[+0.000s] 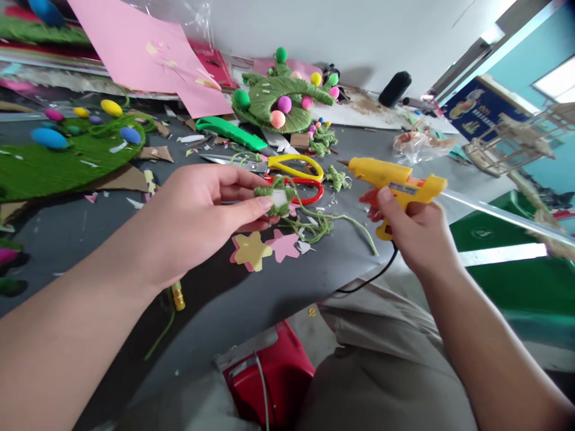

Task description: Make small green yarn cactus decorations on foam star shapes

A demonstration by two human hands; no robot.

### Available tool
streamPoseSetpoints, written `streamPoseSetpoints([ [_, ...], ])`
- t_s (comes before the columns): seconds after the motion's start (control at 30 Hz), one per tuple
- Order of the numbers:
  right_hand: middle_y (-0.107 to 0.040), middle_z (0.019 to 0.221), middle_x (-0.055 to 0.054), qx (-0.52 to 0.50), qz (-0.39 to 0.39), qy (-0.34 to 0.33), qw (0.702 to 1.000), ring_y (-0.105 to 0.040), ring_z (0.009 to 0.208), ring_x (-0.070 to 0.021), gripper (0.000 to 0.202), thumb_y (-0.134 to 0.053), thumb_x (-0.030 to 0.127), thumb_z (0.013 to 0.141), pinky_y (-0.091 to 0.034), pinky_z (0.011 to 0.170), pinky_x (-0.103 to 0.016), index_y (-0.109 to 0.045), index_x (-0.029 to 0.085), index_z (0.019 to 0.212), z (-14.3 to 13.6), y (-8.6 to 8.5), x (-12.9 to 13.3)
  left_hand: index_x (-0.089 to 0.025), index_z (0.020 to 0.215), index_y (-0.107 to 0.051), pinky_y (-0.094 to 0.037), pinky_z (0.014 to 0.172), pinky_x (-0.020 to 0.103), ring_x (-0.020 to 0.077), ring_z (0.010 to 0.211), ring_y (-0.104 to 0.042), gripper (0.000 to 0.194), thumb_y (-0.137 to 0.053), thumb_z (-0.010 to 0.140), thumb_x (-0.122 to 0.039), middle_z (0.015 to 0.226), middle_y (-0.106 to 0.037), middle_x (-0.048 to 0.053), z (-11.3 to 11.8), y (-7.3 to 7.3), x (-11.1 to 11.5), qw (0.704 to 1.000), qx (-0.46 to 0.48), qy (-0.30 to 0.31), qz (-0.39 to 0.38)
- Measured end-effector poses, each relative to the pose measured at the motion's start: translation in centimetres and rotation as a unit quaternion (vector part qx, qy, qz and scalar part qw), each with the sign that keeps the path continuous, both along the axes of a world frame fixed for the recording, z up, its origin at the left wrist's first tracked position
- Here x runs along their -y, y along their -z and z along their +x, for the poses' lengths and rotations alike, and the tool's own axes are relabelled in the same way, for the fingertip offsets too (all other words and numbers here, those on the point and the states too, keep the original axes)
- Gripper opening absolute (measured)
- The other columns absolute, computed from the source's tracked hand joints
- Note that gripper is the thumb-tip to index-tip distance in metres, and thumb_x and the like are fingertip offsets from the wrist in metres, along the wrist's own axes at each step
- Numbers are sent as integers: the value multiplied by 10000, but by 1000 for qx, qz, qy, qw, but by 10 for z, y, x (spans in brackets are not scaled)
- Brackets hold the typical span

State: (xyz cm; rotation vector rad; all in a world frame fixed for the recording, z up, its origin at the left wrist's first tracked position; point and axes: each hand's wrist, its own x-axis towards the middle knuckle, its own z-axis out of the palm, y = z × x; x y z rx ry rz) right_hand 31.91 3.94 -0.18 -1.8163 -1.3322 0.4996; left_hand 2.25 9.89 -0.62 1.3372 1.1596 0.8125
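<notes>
My left hand (215,206) pinches a small star wrapped in green yarn (279,209), with a pale patch showing at its middle. In my right hand (406,221) is a yellow hot glue gun (381,172), its nozzle pointing left toward the star but apart from it. Just behind the star lie scissors (299,164) with one yellow and one red handle. Loose green yarn (314,227) trails over the table below it. A yellow paper star (253,251) and a pink paper star (284,245) lie nearer to me.
Behind stand a green yarn-wrapped shape with coloured balls (287,99) and a green utility knife (231,133). At left are another yarn-wrapped piece (72,158) and a pencil (178,294). The glue gun's black cord (375,276) hangs over the table edge. Pink paper (144,54) lies at the back.
</notes>
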Motion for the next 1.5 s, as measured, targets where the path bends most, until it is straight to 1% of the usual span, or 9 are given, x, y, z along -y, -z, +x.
streamPoseSetpoints([
  [0.2,-716,781,-63,69,21,73,995,-578,618,-155,378,-737,559,865,-441,568,-318,-782,184,885,46,27,-27,-254,1084,-772,-619,714,165,139,854,-787,222,-783,892,-365,971,-823,3,0,-6,3,998,-21,50,-11],
  [0.4,-653,665,-43,108,-7,102,989,-525,559,-140,442,-772,598,803,-387,516,-305,-710,165,732,53,31,-41,-232,1141,-752,-628,739,192,169,881,-806,253,-759,908,-332,997,-830,19,2,-11,7,994,-6,101,-36],
  [0.63,-721,769,-54,152,-64,72,984,-627,659,-180,467,-784,644,777,-463,590,-322,-742,187,860,52,9,-13,-256,1031,-790,-644,660,174,219,849,-822,211,-816,836,-335,937,-836,12,3,-8,6,994,10,102,-37],
  [0.73,-684,675,-39,208,-90,114,967,-582,575,-169,438,-843,611,719,-424,546,-323,-730,192,778,37,-8,9,-270,1040,-789,-657,654,194,246,859,-824,240,-822,824,-371,923,-834,5,4,-7,6,992,12,111,-56],
  [0.83,-634,630,3,199,11,100,975,-488,524,-128,292,-821,482,805,-376,512,-304,-710,219,741,13,-21,22,-272,1043,-792,-639,604,167,252,870,-823,293,-851,786,-399,922,-831,4,5,-7,5,993,-15,110,-41],
  [0.9,-683,707,10,177,69,50,981,-550,585,-137,199,-806,423,846,-424,555,-301,-733,242,807,-3,-24,24,-273,1042,-794,-628,569,165,248,834,-822,309,-855,773,-411,919,-831,4,5,-7,5,993,-32,111,-27],
  [1.0,-765,882,0,95,89,-96,987,-696,786,-169,80,-779,327,897,-562,724,-314,-775,259,938,-26,-22,17,-277,1062,-796,-623,520,197,242,734,-812,335,-853,765,-421,893,-830,10,5,-8,6,992,-34,114,-33],
  [1.17,-726,1351,-37,23,64,-314,947,-675,1250,-230,330,-675,241,979,-562,1069,-406,-715,283,1303,-56,-13,3,-282,1031,-823,-606,503,201,219,658,-792,299,-867,745,-359,826,-822,22,7,-11,9,994,-11,97,-43],
  [1.5,-799,1025,-24,28,127,-256,958,-734,953,-208,122,-739,211,925,-603,900,-386,-791,273,1016,-67,1,-3,-285,1031,-836,-609,515,177,223,698,-806,289,-867,765,-395,836,-830,20,9,-10,12,994,-4,91,-57],
])
